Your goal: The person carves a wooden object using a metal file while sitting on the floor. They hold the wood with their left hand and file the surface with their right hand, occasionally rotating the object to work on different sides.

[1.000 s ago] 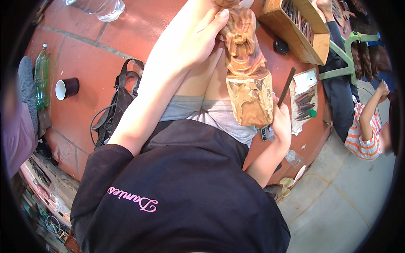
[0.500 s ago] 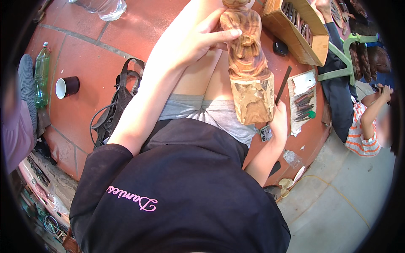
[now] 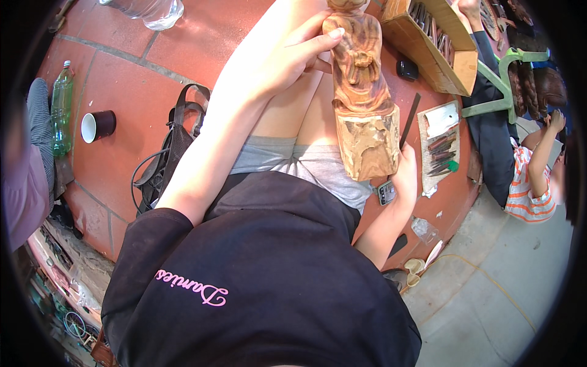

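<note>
- So, left hand (image 3: 290, 67) is at the upper left of the carved wooden figure (image 3: 359, 70), gripping it: thumb over the front, fingers tucked behind. Forearm slants down-left from there. I'd want that hold snug so nothing twists.
- Figure itself is between the hands, in front of the body, rough base (image 3: 367, 147) pointing back toward it. Can't tell what its underside rests on, but solid support would help imo.
- Right hand (image 3: 405, 174) is by the figure's lower right, closed around a dark flat tool (image 3: 410, 119) sticking up alongside. Forearm comes up from below. Can't see whether its fingertips touch wood. Short, light strokes seem safest, left thumb well clear.
</note>
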### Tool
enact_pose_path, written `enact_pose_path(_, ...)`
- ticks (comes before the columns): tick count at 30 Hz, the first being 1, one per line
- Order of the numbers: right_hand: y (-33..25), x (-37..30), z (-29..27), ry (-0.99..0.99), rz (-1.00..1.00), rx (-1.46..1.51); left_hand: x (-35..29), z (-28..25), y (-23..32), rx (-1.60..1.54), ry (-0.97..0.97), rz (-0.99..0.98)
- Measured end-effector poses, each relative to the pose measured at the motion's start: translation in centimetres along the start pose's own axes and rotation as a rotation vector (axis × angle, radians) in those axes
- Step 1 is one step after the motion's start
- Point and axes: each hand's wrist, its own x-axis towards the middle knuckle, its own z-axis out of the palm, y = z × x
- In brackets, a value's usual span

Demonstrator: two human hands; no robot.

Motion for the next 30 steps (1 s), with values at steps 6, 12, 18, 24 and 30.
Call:
enact_pose_path(6,0.1,0.1,-0.1,-0.009,-0.01,-0.027,0.3,0.1,-0.7,-0.088,0.053,0.039)
enact_pose_path(12,0.0,0.0,-0.1,-0.005,-0.007,-0.009,0.2,0.2,-0.3,-0.059,0.044,0.01)
enact_pose_path(18,0.0,0.0,0.0,0.008,0.019,0.03,-0.1,0.8,0.4,-0.052,0.087,-0.006)
enact_pose_path(24,-0.2,0.0,0.1,0.001,0.012,0.005,0.3,-0.2,-0.4,-0.019,-0.025,0.012)
enact_pose_path(30,0.2,0.1,-0.1,-0.015,0.006,-0.001,0.0,0.1,0.2,-0.009,-0.003,-0.024)
